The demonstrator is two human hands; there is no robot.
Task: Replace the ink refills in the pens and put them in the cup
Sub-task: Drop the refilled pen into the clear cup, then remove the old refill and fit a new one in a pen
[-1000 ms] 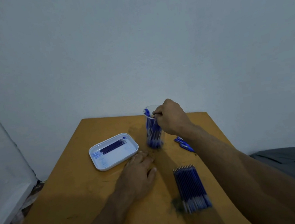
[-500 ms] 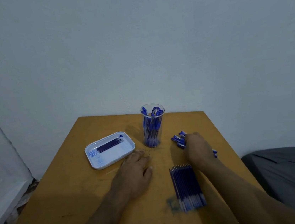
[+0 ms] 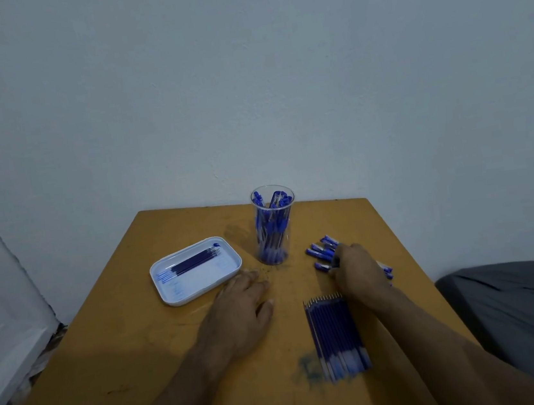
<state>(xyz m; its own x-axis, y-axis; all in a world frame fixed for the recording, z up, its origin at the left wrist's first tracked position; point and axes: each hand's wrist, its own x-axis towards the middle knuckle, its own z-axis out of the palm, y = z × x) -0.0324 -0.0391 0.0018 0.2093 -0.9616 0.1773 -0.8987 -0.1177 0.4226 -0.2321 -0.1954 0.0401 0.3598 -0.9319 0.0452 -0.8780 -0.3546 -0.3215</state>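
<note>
A clear cup (image 3: 276,231) holding several blue pens stands at the back middle of the table. To its right lies a small pile of blue pens (image 3: 321,250). My right hand (image 3: 358,272) lies over that pile, its fingers curled down around one pen. A neat row of blue ink refills (image 3: 338,338) lies near the front right. A white tray (image 3: 183,295) on the left holds several dark used refills (image 3: 195,261). My left hand (image 3: 239,313) rests flat on the table between the tray and the refills, holding nothing.
The yellow wooden table (image 3: 126,354) stands against a pale wall. A blue ink smear (image 3: 308,370) marks the wood beside the refill row. Grey cloth (image 3: 525,315) lies off the table's right edge. The floor shows at the far left.
My right hand left the cup's rim and came down onto the pen pile at the right, where it now curls on a pen. My left hand stayed flat on the table.
</note>
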